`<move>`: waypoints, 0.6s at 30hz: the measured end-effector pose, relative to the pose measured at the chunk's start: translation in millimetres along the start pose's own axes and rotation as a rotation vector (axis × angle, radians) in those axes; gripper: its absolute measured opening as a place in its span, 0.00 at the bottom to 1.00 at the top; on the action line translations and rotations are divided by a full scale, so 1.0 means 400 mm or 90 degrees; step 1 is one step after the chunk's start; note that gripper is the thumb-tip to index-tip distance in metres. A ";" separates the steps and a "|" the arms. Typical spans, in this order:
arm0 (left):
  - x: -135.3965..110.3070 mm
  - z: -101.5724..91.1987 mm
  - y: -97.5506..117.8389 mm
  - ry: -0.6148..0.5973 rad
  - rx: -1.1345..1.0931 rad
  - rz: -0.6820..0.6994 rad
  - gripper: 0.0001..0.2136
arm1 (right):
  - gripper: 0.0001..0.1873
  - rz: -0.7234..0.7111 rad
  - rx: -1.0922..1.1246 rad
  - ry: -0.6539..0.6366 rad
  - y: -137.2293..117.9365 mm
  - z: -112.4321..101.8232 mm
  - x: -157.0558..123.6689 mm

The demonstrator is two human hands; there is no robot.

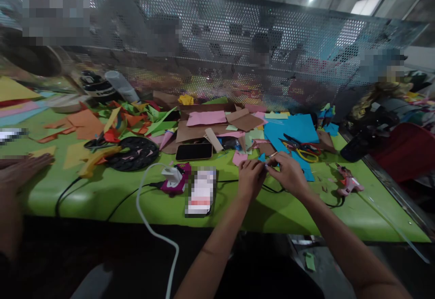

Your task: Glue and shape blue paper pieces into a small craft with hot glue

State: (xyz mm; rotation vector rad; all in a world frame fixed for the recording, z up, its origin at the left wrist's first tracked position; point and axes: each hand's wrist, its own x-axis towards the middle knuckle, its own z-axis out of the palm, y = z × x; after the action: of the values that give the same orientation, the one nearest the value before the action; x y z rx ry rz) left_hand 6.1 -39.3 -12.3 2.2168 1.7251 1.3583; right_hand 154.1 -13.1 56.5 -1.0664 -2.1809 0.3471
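My left hand (pixel 250 177) and my right hand (pixel 288 174) meet over the green table (pixel 102 195), fingers pinched together on a small piece (pixel 266 166) too small to name. Just beyond them lie a blue paper sheet (pixel 292 129) and scissors with red and yellow handles (pixel 306 150). A small pink scrap (pixel 239 157) lies left of my left hand. A black cable (pixel 272 189) runs under my wrists.
A dark phone (pixel 194 151) and another phone (pixel 201 191) lie at centre. A pink glue gun (pixel 348 183) rests at right. Paper scraps (pixel 129 118), brown card (pixel 210 124) and a black round tray (pixel 134 153) crowd the back. Another person's hand (pixel 23 167) rests at left. A perforated metal screen (pixel 238 45) stands behind.
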 end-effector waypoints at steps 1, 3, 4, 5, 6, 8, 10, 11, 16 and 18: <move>0.001 0.001 -0.001 -0.003 -0.010 -0.011 0.06 | 0.02 0.008 0.013 0.001 0.003 0.000 0.001; 0.003 0.004 -0.002 -0.010 -0.043 -0.040 0.05 | 0.01 0.039 0.060 -0.008 0.011 0.000 0.003; 0.004 0.003 -0.003 -0.014 -0.065 -0.054 0.04 | 0.02 0.062 0.092 -0.015 0.015 0.000 0.004; 0.005 0.002 -0.003 -0.019 -0.089 -0.063 0.04 | 0.03 0.087 0.126 -0.024 0.019 0.000 0.005; 0.006 0.000 -0.002 -0.024 -0.113 -0.068 0.05 | 0.05 0.111 0.163 -0.033 0.023 0.001 0.005; 0.006 -0.007 0.000 -0.034 -0.166 -0.069 0.07 | 0.07 0.144 0.227 -0.038 0.028 0.002 0.005; 0.006 -0.013 0.002 -0.041 -0.222 -0.070 0.08 | 0.09 0.150 0.252 -0.028 0.028 0.003 0.004; 0.005 -0.014 0.003 -0.042 -0.248 -0.073 0.09 | 0.09 0.144 0.247 -0.019 0.027 0.003 0.004; 0.003 -0.009 -0.003 -0.024 -0.303 -0.092 0.12 | 0.06 0.076 0.180 -0.005 0.013 -0.006 0.002; 0.004 -0.006 -0.006 -0.019 -0.309 -0.092 0.13 | 0.06 0.054 0.176 -0.015 0.011 -0.011 0.001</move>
State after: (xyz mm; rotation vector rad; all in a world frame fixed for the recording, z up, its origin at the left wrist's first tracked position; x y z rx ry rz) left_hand 2.8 -38.4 -11.0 1.8021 1.3308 1.5014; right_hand 159.6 -10.5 57.8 -1.0048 -2.0388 0.6817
